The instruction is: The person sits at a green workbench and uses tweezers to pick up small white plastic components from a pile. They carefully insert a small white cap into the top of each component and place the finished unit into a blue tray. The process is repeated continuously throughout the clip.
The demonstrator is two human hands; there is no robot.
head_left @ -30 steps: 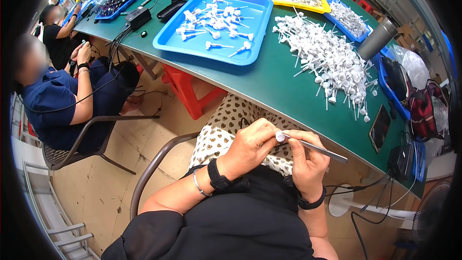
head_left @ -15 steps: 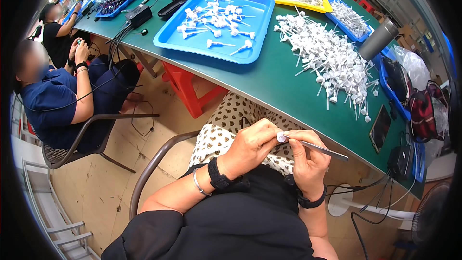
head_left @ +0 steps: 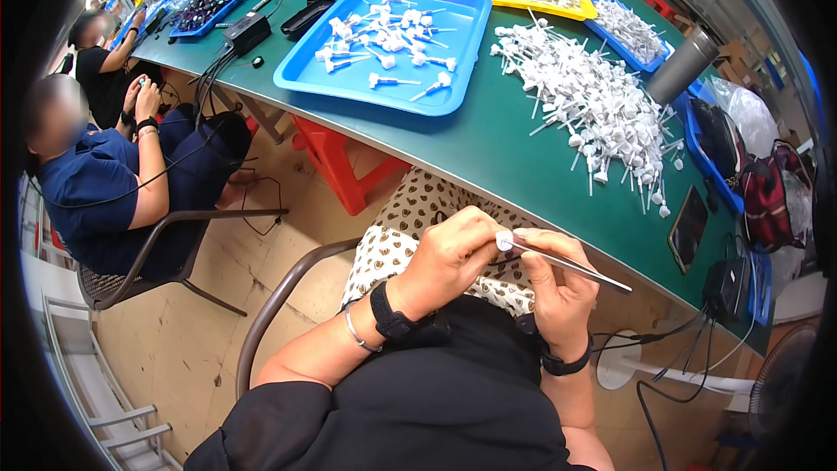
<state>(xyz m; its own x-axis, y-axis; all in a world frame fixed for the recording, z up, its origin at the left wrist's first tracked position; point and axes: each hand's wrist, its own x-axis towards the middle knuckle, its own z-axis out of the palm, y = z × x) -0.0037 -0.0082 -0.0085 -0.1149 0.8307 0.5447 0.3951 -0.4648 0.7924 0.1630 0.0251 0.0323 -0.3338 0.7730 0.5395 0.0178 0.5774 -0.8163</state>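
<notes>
Above my lap, my left hand (head_left: 453, 255) pinches a small white plastic piece (head_left: 504, 241) with a round head; the rest of the piece is hidden in the fingers. My right hand (head_left: 560, 290) is closed around a slim flat metal tool (head_left: 602, 276), thumb below and fingers on top. The tool's inner end meets the white piece at its head, and its outer end sticks out to the right. A heap of similar white stemmed pieces (head_left: 602, 105) lies on the green table (head_left: 384, 135). More of them are spread in a blue tray (head_left: 301, 78).
Yellow trays (head_left: 593, 13) and a smaller blue tray (head_left: 667, 57) at the back hold more white pieces. To the right are a grey flask (head_left: 683, 67), a phone (head_left: 689, 228) and a fan (head_left: 782, 384). A red stool (head_left: 336, 166) stands under the table; a seated person (head_left: 105, 161) works at left.
The white piece has turned slightly in my left fingers, and the metal tool has tilted, showing a narrower edge. Both hands stay in nearly the same place.
</notes>
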